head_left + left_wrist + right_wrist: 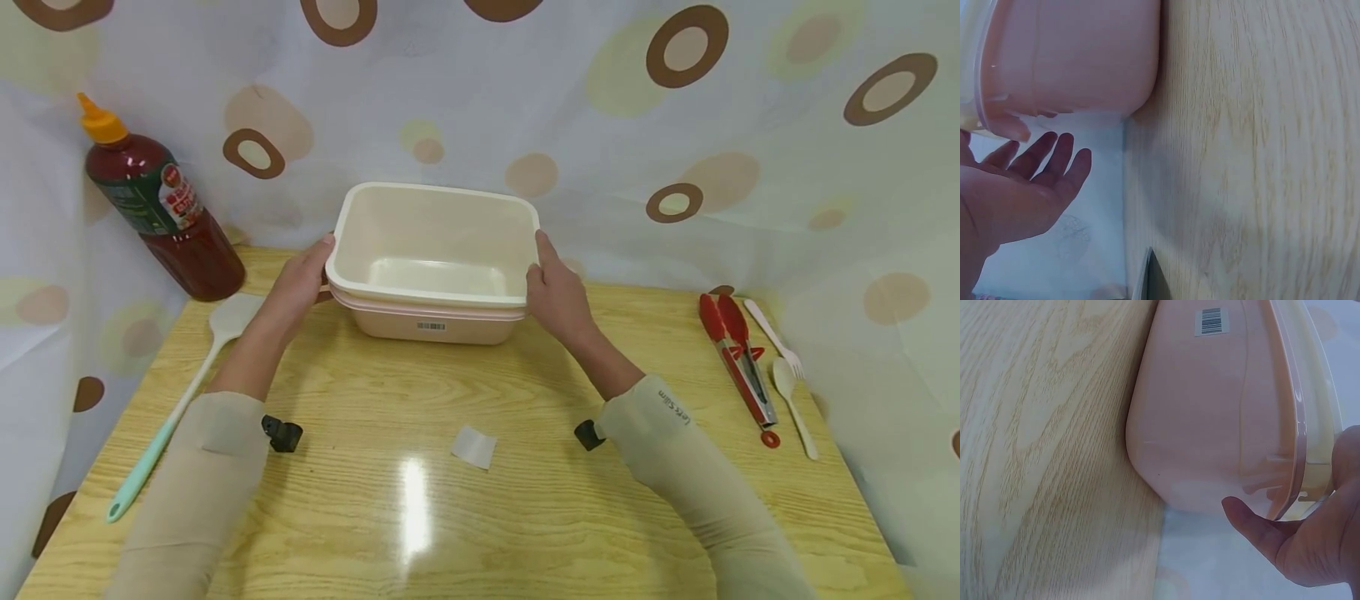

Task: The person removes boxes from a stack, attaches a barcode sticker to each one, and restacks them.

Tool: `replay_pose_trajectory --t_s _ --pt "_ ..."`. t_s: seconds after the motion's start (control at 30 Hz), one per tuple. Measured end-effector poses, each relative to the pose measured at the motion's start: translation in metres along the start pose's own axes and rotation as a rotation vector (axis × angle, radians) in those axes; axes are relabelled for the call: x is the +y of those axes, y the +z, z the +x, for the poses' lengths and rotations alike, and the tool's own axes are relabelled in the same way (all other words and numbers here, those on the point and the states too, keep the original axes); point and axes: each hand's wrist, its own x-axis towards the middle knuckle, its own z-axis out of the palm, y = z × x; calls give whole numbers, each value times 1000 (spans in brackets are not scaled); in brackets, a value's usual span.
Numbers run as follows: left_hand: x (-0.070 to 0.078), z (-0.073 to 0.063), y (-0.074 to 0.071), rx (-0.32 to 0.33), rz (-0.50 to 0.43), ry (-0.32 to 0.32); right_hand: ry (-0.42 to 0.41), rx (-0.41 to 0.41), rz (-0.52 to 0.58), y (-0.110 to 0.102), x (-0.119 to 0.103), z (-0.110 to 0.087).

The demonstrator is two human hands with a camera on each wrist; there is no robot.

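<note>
A cream plastic basin (442, 221) sits nested inside a pink basin (390, 325) against the back of the table, with a barcode sticker (431, 326) on the pink front wall. My left hand (296, 279) holds the cream basin's left end at the rim. In the left wrist view, the other fingers (1075, 172) curve loosely below the rim, apart from the pink wall. On the opposite end, my right hand (558, 296) grips the cream rim with the thumb along its top. One finger (1254, 528) of it reaches below the pink rim in the right wrist view.
A red sauce bottle (168, 200) leans at the back left, beside a long-handled turner (180, 408). At the right lie red-tipped tongs (738, 358), a fork (772, 333) and a spoon (793, 400). A white paper piece (474, 447) lies mid-table; a patterned sheet (465, 100) hangs behind.
</note>
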Motion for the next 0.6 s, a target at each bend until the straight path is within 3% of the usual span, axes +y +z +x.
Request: replay_pose_trajectory --t_s 0.23,0.4,0.6 --pt "1 -3 -1 6 41 -3 0 -103 31 -8 6 -2" --pt "6 -8 -6 -15 107 42 -28 -193 114 -20 15 -5" --pt "8 -18 -18 13 293 111 -3 -170 100 -38 25 -11"
